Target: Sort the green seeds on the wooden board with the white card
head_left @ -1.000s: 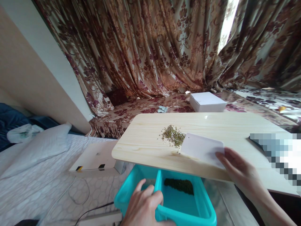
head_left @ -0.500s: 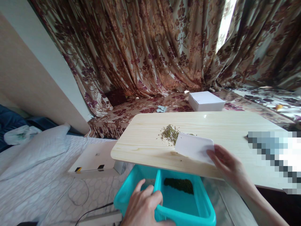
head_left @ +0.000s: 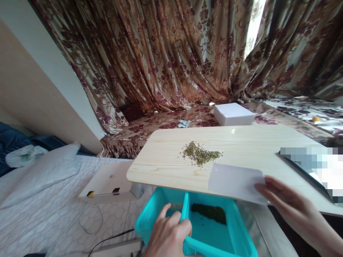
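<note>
My right hand [head_left: 286, 200] pinches the right end of a white flat card [head_left: 237, 182], tilted at the near edge of the wooden table. Just beyond the card's left end lies a loose heap of small green beans [head_left: 200, 153], like mung beans, with a few pale grains among them. Below the table edge is a turquoise bin [head_left: 242, 221] with a divider. My left hand [head_left: 171, 232] grips it at the divider, index finger pointing into the left compartment. More green beans [head_left: 209, 213] lie in the right compartment. Some pale stuff in the left one is partly hidden by my hand.
A dark-edged, pixelated object [head_left: 311, 171] sits on the table's right side. Behind the table are a white box [head_left: 234, 113] and a patterned curtain [head_left: 166, 53]. To the left, a flat white carton [head_left: 107, 180] and cables lie on the bed [head_left: 61, 185].
My right hand and the card have moved right and toward me, off the bean heap, which now shows whole. The bin and my left hand appear slightly further right.
</note>
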Demonstrator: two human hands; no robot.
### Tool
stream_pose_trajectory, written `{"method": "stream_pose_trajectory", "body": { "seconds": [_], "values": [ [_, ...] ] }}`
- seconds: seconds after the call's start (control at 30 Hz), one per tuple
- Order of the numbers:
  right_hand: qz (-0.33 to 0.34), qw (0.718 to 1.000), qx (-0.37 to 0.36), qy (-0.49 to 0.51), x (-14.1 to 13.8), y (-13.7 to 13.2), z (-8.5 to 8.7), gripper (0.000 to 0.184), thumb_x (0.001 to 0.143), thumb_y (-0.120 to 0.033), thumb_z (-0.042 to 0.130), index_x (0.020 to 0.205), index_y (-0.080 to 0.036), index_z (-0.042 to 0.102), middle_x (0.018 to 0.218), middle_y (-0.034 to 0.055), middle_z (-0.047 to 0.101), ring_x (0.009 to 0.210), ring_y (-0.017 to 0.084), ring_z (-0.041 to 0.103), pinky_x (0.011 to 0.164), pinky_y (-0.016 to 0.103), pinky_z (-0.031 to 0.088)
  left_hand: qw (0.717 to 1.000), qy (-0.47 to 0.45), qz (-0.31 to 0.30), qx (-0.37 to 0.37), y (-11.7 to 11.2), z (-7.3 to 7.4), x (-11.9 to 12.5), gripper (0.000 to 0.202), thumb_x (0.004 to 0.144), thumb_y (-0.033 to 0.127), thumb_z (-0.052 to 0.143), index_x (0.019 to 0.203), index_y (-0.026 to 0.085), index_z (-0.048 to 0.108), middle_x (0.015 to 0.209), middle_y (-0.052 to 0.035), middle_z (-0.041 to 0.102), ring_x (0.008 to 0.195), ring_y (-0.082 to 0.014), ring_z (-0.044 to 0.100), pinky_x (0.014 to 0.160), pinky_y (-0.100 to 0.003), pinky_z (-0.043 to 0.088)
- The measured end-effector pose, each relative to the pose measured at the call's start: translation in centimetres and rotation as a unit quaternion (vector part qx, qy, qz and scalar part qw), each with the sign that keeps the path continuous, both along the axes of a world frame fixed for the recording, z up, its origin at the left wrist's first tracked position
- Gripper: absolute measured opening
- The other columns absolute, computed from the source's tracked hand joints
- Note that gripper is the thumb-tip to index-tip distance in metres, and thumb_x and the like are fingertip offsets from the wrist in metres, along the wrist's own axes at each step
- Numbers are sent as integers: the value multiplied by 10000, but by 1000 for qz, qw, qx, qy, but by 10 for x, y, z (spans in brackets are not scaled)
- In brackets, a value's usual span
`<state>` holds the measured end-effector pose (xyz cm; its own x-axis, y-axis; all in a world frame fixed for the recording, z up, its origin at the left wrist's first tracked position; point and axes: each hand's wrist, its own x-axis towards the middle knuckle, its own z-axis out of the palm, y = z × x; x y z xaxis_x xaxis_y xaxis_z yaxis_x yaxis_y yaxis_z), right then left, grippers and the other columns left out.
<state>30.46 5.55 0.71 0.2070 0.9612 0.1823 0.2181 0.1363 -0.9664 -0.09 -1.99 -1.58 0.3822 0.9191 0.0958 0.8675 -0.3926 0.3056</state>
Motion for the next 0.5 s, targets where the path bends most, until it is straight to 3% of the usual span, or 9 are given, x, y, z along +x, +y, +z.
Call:
{"method": "stream_pose_trajectory", "body": {
  "seconds": [0.17,0.33,0.5],
  "values": [
    [-95,992,45,-63,21,15,13,253,637,-454,693,815,-273,683,848,59,765,791,302,726,630,339,608,996,-8,-91,17,1,-3,20,93,758,261,704,759,272,611,675,56,538,623,-157,601,1054,-444,351],
    [-77,994,49,-62,15,35,15,306,633,-513,671,795,-255,643,764,56,749,777,277,724,704,390,597,990,21,-131,45,7,-4,46,94,787,207,689,797,286,638,680,48,579,579,-151,602,1046,-429,356],
    [-70,994,56,-56,14,42,3,274,628,-503,683,757,-270,618,723,24,744,754,255,722,705,382,595,986,53,-152,36,10,0,47,106,791,195,694,808,280,632,692,47,586,582,-146,614,1053,-421,354]
  ]
}}
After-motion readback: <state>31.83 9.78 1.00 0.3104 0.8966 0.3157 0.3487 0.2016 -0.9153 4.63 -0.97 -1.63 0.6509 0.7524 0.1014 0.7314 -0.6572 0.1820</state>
